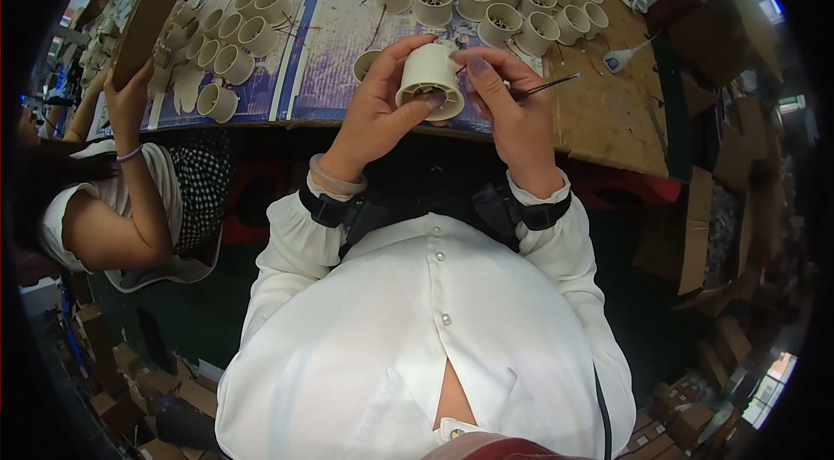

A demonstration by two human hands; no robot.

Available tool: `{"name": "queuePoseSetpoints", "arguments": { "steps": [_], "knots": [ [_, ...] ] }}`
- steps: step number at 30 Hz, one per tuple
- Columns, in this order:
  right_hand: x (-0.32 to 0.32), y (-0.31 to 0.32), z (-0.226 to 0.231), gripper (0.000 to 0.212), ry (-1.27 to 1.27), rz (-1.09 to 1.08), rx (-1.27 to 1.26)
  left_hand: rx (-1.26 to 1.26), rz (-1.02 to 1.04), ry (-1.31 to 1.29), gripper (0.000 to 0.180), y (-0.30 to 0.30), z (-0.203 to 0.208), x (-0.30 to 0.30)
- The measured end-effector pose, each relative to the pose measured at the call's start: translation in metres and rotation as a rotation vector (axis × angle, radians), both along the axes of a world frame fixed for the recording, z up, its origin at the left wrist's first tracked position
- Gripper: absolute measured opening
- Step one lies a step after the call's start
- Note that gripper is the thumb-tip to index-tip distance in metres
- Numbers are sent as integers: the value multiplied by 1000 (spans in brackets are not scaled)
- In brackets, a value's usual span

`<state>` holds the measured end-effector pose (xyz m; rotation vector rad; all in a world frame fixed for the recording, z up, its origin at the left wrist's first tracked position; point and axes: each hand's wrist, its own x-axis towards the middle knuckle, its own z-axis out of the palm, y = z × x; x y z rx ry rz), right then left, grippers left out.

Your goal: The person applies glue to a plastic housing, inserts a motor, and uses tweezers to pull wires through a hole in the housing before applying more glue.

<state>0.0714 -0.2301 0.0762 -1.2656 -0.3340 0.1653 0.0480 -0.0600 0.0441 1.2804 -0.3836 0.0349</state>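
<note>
1. Steadying the white cup [429, 67], our left grip [372, 119] is curling around its wall, with the left thumb [417, 112] lying across the opening that is facing our body. The cup is sitting between our two grips, raised above the tabletop [599, 117].
2. Just right of the cup, our right grip [514, 114] is pinching what is looking like a dark wire [552, 85], whose loose end is poking out to the right. If it is joining the cup, which we are unable to tell, a hard pull could be straining that joint.
3. The opening is tipping toward us, and something dark is showing inside. A loosening left thumb could be letting it drop out below the grip.
4. Just beyond the left grip, a lone cup [366, 66] is standing partly hidden by our fingers; an outward swing of the knuckles could be knocking it over.
5. Ahead of both grips, cups holding small dark pieces [433, 17] are crowding together; a careless forward reach could be toppling one and scattering its pieces.
6. Well left of our left grip, a co-worker's hand [130, 104] is holding a cardboard piece [149, 21]; a sideways sweep could be bumping the nearby cups [233, 69].
</note>
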Motion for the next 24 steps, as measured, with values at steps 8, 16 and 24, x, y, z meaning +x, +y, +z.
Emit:
{"name": "queuePoseSetpoints", "arguments": {
  "steps": [8,16,24],
  "knots": [
    [-7,7,1,24,-104,-120,41,-55,-7,64,59,-1,-4,0],
    [-6,5,-8,25,-297,-250,-43,-102,27,104,60,-1,-7,4],
    [-6,3,0,26,-133,-176,98,-134,-9,153,62,0,-3,0]
  ]
}}
